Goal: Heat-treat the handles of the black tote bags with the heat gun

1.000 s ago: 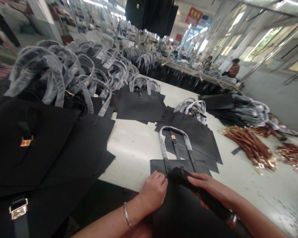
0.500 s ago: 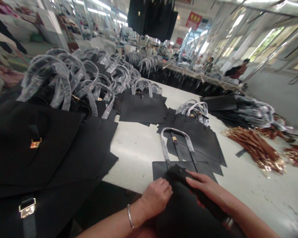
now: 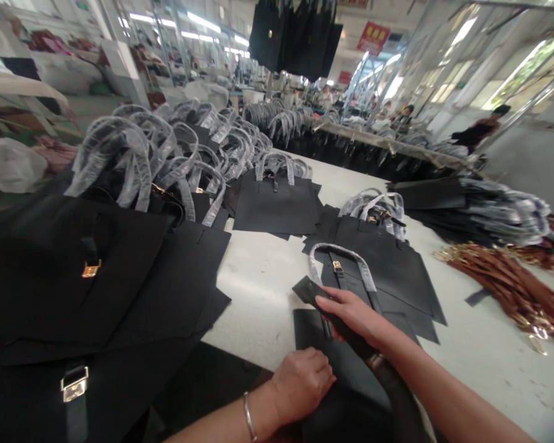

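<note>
A black tote bag (image 3: 346, 375) lies in front of me at the table's near edge, its handle (image 3: 341, 249) wrapped in clear plastic film and lying up the table. My left hand (image 3: 305, 378), a silver bangle at its wrist, is closed at the bag's left edge, fingers curled under. Above the bag's top edge, my right hand (image 3: 353, 314) grips a long black strap-like piece (image 3: 308, 290) with a flat square end and a small round stud. A metallic fitting shows farther down it; its exact kind is unclear.
Stacked black bags (image 3: 96, 295) with film-wrapped handles fill the left. More bags (image 3: 277, 203) lie ahead on the white table (image 3: 253, 264). Brown straps with gold hooks (image 3: 512, 289) are at right, below a pile of black bags (image 3: 471, 206). A person (image 3: 482, 129) is at far right.
My right hand has lifted the black strap-like piece up and left, away from the bag's top edge. My left hand has shifted slightly down and stays closed at the bag's edge.
</note>
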{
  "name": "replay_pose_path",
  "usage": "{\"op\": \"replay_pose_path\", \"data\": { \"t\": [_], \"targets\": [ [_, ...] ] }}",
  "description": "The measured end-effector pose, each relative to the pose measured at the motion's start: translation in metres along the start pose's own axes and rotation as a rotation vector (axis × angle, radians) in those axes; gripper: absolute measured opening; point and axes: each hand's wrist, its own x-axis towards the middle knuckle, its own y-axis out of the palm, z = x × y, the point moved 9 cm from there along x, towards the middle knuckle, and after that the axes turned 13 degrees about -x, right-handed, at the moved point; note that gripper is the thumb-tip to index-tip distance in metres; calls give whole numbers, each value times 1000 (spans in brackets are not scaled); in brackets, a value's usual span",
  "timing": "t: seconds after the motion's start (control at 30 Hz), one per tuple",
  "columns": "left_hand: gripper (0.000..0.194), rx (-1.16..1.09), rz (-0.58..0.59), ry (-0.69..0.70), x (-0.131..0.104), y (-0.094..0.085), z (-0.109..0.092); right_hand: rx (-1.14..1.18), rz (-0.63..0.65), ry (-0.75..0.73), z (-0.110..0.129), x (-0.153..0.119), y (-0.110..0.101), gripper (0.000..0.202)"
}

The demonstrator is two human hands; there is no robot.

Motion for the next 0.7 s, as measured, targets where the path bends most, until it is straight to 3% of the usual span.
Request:
{"op": "replay_pose_path", "data": {
  "t": [0.1,0.17,0.3,0.4,0.53,0.63,0.7],
  "targets": [
    [19,-66,28,-120,3,-4,9,5,-58,35,-11,-18,-22,53],
    [19,-130,12,-249,12,-13,25,10,-80,81,-29,-35,-33,59],
    [14,-165,-93,-393,54,-40,69,56,-174,158,-76,-66,-46,67],
    [25,-76,-88,-305,107,-48,90,119,-257,210,-110,-83,-47,70],
    [41,95,114,-79,171,-27,102,174,-312,214,-140,-95,-33,80],
    [33,166,317,64,197,-6,108,183,-363,165,-151,-97,-24,84],
    [23,172,402,128,207,-1,112,137,-421,101,-153,-98,-25,81]
  ]
}}
